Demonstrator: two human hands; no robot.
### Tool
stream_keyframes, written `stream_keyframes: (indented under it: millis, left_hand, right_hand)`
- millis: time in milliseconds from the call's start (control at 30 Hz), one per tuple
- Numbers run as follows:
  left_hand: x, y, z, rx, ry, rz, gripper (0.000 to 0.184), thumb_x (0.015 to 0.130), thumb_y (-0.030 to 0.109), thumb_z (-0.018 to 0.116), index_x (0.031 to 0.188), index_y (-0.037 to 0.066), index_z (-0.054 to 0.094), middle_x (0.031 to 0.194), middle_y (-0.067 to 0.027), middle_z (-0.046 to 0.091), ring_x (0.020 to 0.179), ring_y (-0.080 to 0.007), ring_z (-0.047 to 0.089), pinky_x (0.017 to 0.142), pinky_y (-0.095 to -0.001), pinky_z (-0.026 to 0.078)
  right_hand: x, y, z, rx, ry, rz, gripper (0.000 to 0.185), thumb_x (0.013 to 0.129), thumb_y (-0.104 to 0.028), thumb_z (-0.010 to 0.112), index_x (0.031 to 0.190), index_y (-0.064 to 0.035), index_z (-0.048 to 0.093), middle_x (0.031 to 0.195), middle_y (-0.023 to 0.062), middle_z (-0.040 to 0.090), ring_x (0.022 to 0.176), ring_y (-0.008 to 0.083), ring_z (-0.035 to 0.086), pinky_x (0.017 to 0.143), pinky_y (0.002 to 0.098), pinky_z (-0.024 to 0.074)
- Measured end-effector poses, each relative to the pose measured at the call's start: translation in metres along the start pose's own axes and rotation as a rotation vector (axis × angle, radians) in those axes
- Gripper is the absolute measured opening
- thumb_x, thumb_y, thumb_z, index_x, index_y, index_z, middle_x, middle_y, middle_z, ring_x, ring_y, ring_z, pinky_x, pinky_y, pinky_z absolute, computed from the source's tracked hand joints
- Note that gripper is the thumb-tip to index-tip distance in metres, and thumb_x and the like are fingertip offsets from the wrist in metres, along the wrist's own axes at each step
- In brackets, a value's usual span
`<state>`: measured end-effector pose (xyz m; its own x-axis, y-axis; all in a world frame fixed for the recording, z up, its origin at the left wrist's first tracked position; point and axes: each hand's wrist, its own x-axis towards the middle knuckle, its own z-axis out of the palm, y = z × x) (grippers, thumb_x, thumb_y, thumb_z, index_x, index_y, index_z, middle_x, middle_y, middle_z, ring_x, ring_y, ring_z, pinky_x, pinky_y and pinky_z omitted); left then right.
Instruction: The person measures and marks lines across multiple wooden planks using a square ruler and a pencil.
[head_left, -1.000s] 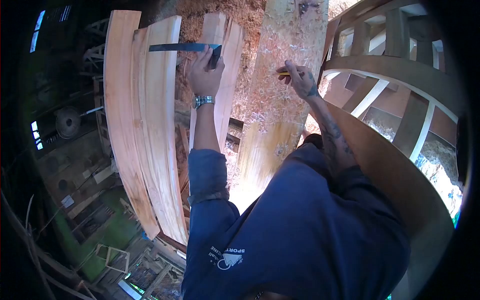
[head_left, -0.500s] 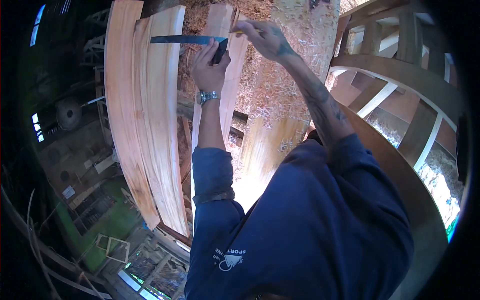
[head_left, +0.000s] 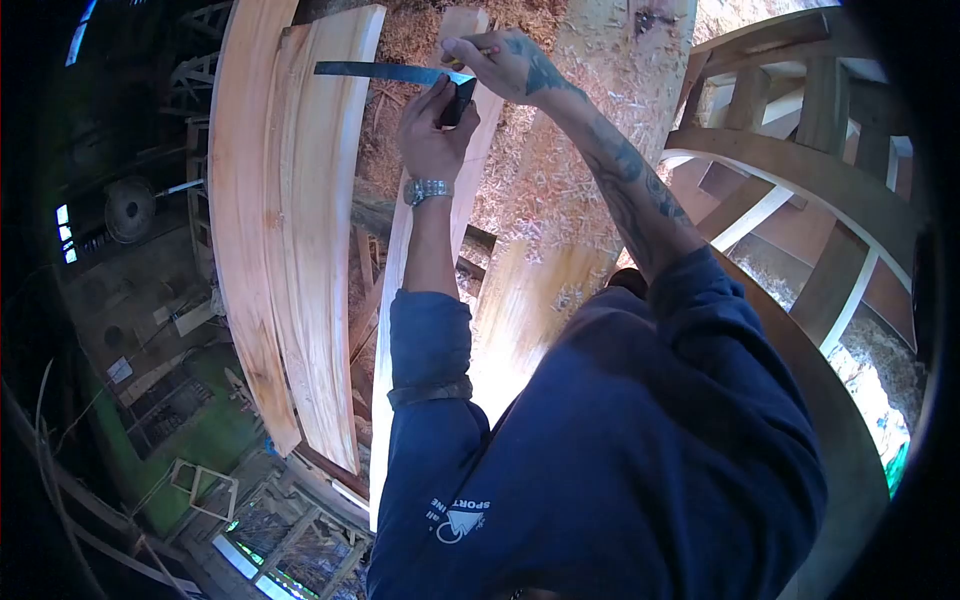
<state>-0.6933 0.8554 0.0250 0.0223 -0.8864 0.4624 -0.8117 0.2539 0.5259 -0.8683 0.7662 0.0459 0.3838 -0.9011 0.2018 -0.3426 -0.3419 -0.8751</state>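
My left hand [head_left: 430, 140], with a metal-banded watch on its wrist, is closed on a try square [head_left: 372, 71]. The square's dark stock [head_left: 458, 103] sits at the fingers, and its long blade reaches left across a gap to the neighbouring plank. Beneath it lies a narrow wooden board [head_left: 464, 210]. My right hand [head_left: 505, 68] pinches a yellow pencil [head_left: 462, 61] just above the square's right end. Whether the pencil tip touches the wood I cannot tell.
Two long planks [head_left: 240, 200] [head_left: 318, 220] lie side by side on the left. Wood shavings [head_left: 555, 180] cover a wide board and the ground. A curved wooden frame [head_left: 800, 160] stands at the right. A fan [head_left: 130, 210] is at the far left.
My right hand with the pencil has moved left, over the square's end. The left hand and the square have shifted slightly right in view, and the camera view has moved a little.
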Motion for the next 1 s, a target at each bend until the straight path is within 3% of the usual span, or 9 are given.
stream_keyframes:
  millis: [367,467,567,600,667,800,900,933,1000]
  left_hand:
    - [-0.004,-0.011,0.009,-0.111,-0.015,-0.148,0.041,0.071,0.015,0.087,0.109,0.001,0.079,0.122,-0.0158,0.076,0.105,-0.0307,0.074,0.092,-0.0397,0.061]
    - [-0.004,-0.012,0.009,-0.092,0.005,-0.036,0.042,0.071,0.015,0.087,0.11,0.002,0.079,0.123,-0.0159,0.076,0.107,-0.0294,0.074,0.093,-0.0392,0.06]
    - [-0.005,-0.012,0.011,-0.124,0.0,-0.117,0.041,0.073,0.015,0.087,0.11,0.001,0.079,0.122,-0.0156,0.076,0.109,-0.0291,0.074,0.096,-0.0395,0.059]
    - [-0.002,-0.005,0.007,-0.069,-0.019,-0.094,0.039,0.074,0.014,0.086,0.11,0.001,0.079,0.123,-0.016,0.076,0.11,-0.0291,0.073,0.097,-0.0394,0.058]
    - [0.003,0.012,-0.004,0.045,-0.055,-0.047,0.036,0.076,0.012,0.083,0.111,0.001,0.078,0.125,-0.0166,0.075,0.113,-0.0292,0.073,0.099,-0.0393,0.057]
    - [0.005,0.013,-0.016,-0.07,0.032,0.013,0.032,0.087,0.016,0.077,0.114,-0.001,0.075,0.127,-0.021,0.072,0.112,-0.0335,0.071,0.101,-0.0401,0.055]
    - [0.008,-0.023,-0.014,-0.249,0.198,-0.613,0.054,0.095,0.023,0.074,0.141,-0.002,0.057,0.117,-0.0188,0.073,0.112,-0.0276,0.07,0.095,-0.0359,0.058]
    - [0.003,-0.054,-0.005,-0.322,0.356,-0.657,0.066,0.101,0.03,0.07,0.15,-0.002,0.04,0.108,-0.0172,0.073,0.109,-0.0276,0.069,0.091,-0.037,0.059]
    - [0.026,0.007,-0.042,-0.739,0.329,-0.918,0.057,0.106,0.039,0.062,0.141,-0.002,0.044,0.1,-0.0143,0.072,0.082,-0.0292,0.072,0.082,-0.0383,0.062]
  right_hand:
    - [0.014,0.004,-0.012,-0.304,-0.041,-0.107,0.057,0.104,-0.058,0.052,0.096,-0.01,0.08,0.081,0.0135,0.074,0.078,0.0317,0.073,0.075,0.0425,0.0568]
    - [0.008,-0.022,-0.047,-0.369,-0.089,0.098,0.047,0.106,-0.053,0.052,0.099,-0.0155,0.079,0.08,0.0115,0.074,0.085,0.0333,0.074,0.074,0.0432,0.0592]
    - [-0.006,0.005,-0.025,-0.336,0.09,0.127,0.062,0.105,-0.058,0.052,0.077,-0.009,0.078,0.065,0.016,0.067,0.072,0.0317,0.072,0.074,0.0418,0.0574]
    - [-0.009,0.011,-0.018,-0.26,-0.045,0.232,0.049,0.106,-0.052,0.051,0.105,-0.0098,0.076,0.084,0.0252,0.072,0.09,0.0406,0.073,0.079,0.0498,0.0594]
    - [-0.018,0.05,0.029,0.032,0.015,0.191,0.051,0.108,-0.049,0.049,0.107,-0.0051,0.074,0.089,0.0279,0.072,0.095,0.0456,0.071,0.085,0.0529,0.0576]
    - [-0.038,0.024,0.048,0.192,-0.003,0.237,0.044,0.109,-0.037,0.046,0.102,0.0001,0.068,0.093,0.0279,0.072,0.095,0.0483,0.07,0.087,0.053,0.0544]
    - [-0.062,-0.002,0.057,0.307,0.052,0.206,0.038,0.108,-0.032,0.048,0.1,-0.0005,0.068,0.088,0.0238,0.072,0.088,0.0427,0.072,0.082,0.0492,0.0555]
    - [-0.074,-0.013,0.059,0.359,0.065,0.189,0.035,0.107,-0.03,0.05,0.1,-0.0008,0.068,0.086,0.0223,0.072,0.086,0.0402,0.073,0.08,0.0476,0.056]
    - [-0.1,-0.034,0.079,0.46,0.018,0.206,0.023,0.103,-0.021,0.056,0.101,-0.0011,0.068,0.085,0.0171,0.074,0.083,0.0282,0.074,0.076,0.0418,0.0565]
